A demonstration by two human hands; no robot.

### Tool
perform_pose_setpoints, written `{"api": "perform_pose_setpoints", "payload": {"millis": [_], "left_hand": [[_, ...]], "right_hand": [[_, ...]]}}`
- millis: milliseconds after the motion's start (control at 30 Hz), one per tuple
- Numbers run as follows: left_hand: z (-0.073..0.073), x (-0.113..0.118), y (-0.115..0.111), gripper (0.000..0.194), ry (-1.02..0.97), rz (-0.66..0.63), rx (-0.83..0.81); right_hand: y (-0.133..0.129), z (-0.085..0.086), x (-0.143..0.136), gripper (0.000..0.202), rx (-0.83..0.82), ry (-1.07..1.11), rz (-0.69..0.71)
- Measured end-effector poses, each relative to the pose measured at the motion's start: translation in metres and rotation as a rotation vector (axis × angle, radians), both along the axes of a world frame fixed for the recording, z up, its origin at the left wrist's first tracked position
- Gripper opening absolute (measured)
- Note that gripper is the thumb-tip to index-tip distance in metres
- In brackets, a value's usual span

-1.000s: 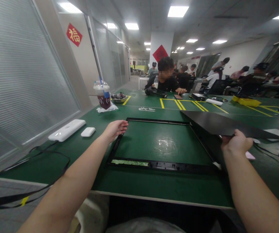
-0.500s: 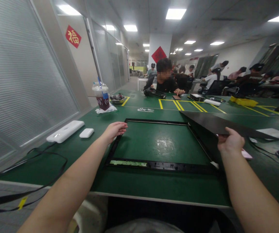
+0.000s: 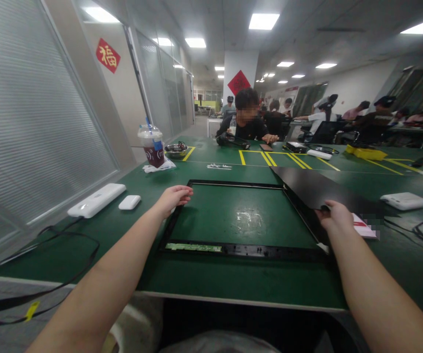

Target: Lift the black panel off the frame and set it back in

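Note:
A black rectangular frame (image 3: pixel 263 251), with a green circuit strip (image 3: pixel 193 247) along its near side, lies in front of me on the green table (image 3: pixel 233 284). My left hand (image 3: pixel 174 200) is closed at the frame's far left corner, its curled fingers over the left bar. On the right, my right hand (image 3: pixel 334 215) grips the near edge of a thin black panel (image 3: pixel 307 184). That panel is tilted, its left edge running along the frame's right side. A small white tab (image 3: pixel 322 248) shows at the frame's near right corner.
At left are a white power bank (image 3: pixel 97 200), a small white case (image 3: pixel 129 202), black cords and a lidded drink cup (image 3: pixel 152 147). A red-and-white packet (image 3: pixel 364 228) and another white block (image 3: pixel 406 200) lie at right. A person (image 3: pixel 248 117) sits opposite.
My right hand has moved left and slightly down with the black panel. More of the white block and packet at right now shows. My left hand has stayed at the frame's corner.

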State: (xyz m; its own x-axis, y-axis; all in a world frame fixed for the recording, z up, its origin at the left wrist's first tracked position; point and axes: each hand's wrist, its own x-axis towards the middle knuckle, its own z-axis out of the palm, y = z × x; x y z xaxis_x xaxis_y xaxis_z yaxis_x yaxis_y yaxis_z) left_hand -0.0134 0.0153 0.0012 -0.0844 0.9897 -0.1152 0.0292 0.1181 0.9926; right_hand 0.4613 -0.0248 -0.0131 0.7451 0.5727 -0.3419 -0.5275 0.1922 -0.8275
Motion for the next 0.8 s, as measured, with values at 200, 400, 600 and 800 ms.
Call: {"api": "perform_pose_setpoints", "payload": {"millis": [200, 400, 600, 800], "left_hand": [[-0.0026, -0.0017, 0.0008, 0.019, 0.024, -0.034, 0.023], [-0.0016, -0.0021, -0.0008, 0.019, 0.033, -0.046, 0.033], [0.0008, 0.0001, -0.0036, 0.017, 0.026, -0.04, 0.032], [0.0014, 0.0009, -0.0037, 0.015, 0.034, -0.044, 0.031]], "right_hand": [[-0.0056, 0.0071, -0.0081, 0.026, -0.136, 0.111, -0.064], [-0.0091, 0.0072, -0.0072, 0.027, -0.087, 0.171, -0.039], [-0.0099, 0.007, -0.0056, 0.032, -0.064, 0.2, -0.058], [-0.0084, 0.0042, -0.0058, 0.028, 0.003, 0.147, -0.066]]}}
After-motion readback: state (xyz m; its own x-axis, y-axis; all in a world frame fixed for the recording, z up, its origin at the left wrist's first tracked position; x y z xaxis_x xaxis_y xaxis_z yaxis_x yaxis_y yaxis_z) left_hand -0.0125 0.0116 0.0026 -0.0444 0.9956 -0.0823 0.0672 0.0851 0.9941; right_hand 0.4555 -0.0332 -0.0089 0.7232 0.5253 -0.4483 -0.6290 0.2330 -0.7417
